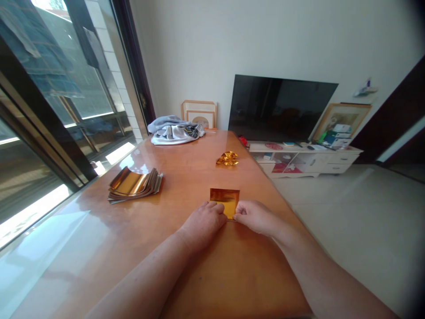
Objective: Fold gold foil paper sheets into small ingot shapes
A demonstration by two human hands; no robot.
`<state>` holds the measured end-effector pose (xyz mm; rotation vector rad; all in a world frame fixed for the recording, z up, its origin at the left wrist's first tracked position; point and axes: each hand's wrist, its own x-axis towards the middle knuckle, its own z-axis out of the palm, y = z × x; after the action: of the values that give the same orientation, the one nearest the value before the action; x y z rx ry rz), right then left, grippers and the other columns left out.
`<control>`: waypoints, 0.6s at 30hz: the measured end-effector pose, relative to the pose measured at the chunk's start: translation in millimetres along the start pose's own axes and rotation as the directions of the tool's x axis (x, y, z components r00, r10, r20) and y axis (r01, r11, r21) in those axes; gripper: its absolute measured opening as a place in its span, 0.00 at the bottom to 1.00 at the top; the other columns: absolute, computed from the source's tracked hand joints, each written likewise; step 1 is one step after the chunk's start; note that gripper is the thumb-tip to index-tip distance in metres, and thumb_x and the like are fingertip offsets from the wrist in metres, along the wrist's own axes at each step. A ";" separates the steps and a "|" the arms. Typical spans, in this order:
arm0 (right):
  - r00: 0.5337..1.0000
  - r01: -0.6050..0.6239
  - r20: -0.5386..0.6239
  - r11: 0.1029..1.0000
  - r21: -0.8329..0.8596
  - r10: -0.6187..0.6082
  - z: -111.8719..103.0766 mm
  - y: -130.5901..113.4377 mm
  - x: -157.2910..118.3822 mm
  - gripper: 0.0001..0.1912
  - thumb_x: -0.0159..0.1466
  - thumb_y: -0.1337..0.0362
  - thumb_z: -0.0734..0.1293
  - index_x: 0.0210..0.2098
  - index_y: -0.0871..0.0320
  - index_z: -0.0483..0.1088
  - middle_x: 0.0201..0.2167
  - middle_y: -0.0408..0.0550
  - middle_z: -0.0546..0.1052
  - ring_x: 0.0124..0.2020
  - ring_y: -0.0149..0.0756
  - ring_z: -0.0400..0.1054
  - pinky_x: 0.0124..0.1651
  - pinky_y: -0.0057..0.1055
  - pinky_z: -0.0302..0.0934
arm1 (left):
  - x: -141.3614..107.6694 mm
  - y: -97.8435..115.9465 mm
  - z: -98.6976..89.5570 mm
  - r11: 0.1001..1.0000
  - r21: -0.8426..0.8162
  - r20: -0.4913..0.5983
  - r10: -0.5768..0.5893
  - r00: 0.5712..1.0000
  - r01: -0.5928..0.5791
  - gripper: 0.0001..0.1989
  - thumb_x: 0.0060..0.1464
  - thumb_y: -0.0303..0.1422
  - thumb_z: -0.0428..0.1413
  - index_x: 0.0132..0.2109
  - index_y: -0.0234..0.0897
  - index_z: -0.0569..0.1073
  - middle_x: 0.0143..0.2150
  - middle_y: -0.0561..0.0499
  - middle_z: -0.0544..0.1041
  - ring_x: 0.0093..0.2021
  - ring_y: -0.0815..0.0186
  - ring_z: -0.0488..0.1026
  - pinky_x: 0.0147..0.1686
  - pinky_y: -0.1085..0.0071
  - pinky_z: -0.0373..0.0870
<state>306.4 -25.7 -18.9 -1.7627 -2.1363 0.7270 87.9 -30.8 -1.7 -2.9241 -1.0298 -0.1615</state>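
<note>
A square sheet of gold foil paper lies on the table in front of me, its far edge slightly raised. My left hand covers its near left part, with fingers bent and pressed together on it. The near right corner is pinched between thumb and fingers of my right hand. Parts of the sheet under both hands are hidden. A thick stack of curled gold foil paper sheets rests to the left. Farther off sits a crumpled or folded gold foil piece.
The glossy brown table has its right edge close beside my right forearm. Bundled grey cloth lies at the far end. Beyond are a television and a white cabinet. A glass sliding door stands on the left.
</note>
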 end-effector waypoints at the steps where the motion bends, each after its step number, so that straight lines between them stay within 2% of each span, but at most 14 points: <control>1: 1.000 -0.005 0.004 1.000 -0.003 0.005 -0.8 -1.3 -0.4 0.05 0.59 0.63 0.66 0.29 0.57 0.70 0.25 0.41 0.75 0.26 0.29 0.64 0.26 0.25 0.45 | -0.4 0.6 -0.1 1.000 -0.007 0.009 -0.001 1.000 0.001 0.10 0.64 0.29 0.50 0.38 0.38 0.77 0.40 0.46 0.73 0.42 0.59 0.68 0.42 0.65 0.62; 5: 1.000 -0.016 0.019 1.000 -0.004 0.017 -4.9 -4.9 -2.9 0.04 0.59 0.63 0.66 0.30 0.57 0.69 0.26 0.41 0.75 0.26 0.29 0.63 0.26 0.25 0.45 | -3.0 1.7 -2.3 1.000 -0.017 0.045 -0.010 0.999 0.011 0.09 0.63 0.29 0.51 0.40 0.38 0.76 0.40 0.46 0.74 0.40 0.59 0.69 0.40 0.65 0.63; 10: 0.999 -0.015 0.037 1.000 0.005 0.015 -7.4 -3.4 -4.4 0.06 0.60 0.61 0.66 0.31 0.57 0.69 0.27 0.40 0.75 0.27 0.28 0.63 0.27 0.24 0.46 | -5.6 3.1 -5.4 1.000 -0.020 0.021 -0.019 1.000 0.019 0.10 0.63 0.32 0.51 0.46 0.42 0.77 0.41 0.47 0.74 0.40 0.59 0.69 0.37 0.66 0.62; 18: 0.999 -0.015 0.046 1.000 0.011 0.014 -6.3 4.2 -2.9 0.05 0.58 0.62 0.65 0.30 0.58 0.69 0.24 0.38 0.71 0.24 0.27 0.59 0.25 0.25 0.45 | -8.2 1.5 -9.6 1.000 0.015 0.040 -0.005 0.999 0.004 0.15 0.66 0.37 0.48 0.49 0.46 0.78 0.41 0.45 0.72 0.39 0.59 0.68 0.37 0.65 0.59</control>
<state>313.8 -26.7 -15.6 -1.7743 -2.1471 0.7893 81.7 -37.8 7.0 -2.9232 -1.0384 -0.0945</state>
